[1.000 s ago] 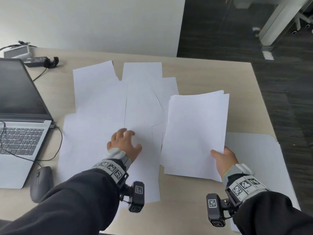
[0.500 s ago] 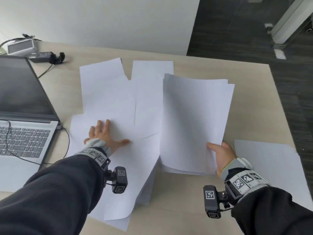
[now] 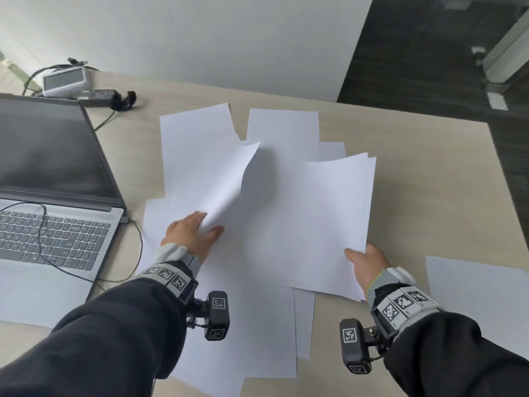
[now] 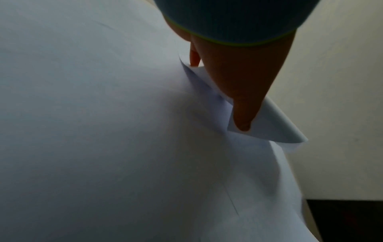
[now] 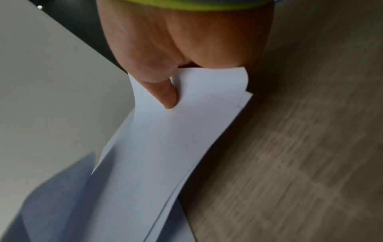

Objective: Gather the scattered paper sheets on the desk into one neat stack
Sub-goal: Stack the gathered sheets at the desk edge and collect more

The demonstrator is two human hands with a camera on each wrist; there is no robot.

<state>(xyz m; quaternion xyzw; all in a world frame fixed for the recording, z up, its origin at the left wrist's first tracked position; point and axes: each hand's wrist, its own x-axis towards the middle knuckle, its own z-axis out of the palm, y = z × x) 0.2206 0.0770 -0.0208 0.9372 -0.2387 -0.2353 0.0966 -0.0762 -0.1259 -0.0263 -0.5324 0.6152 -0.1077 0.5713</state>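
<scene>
A loose bundle of white paper sheets (image 3: 323, 222) lies over the middle of a pale wood desk (image 3: 423, 179), its far edges fanned and uneven. The right hand (image 3: 367, 265) pinches its near right corner; only the right wrist view shows the thumb (image 5: 165, 95) pressing on top with the corner bent up beneath it and the stacked edges stepped. A single sheet (image 3: 226, 184) curls upward to the left of the bundle, pinched at its near corner by the left hand (image 3: 191, 236); the left wrist view shows a fingertip (image 4: 242, 121) on that folded corner, dim and blurred. More scattered sheets (image 3: 197, 130) lie overlapping beneath and farther away, and others (image 3: 472, 293) sit apart at the near right. An open laptop (image 3: 51, 179) stands at the left, with a small device (image 3: 64, 81) at the far left.
</scene>
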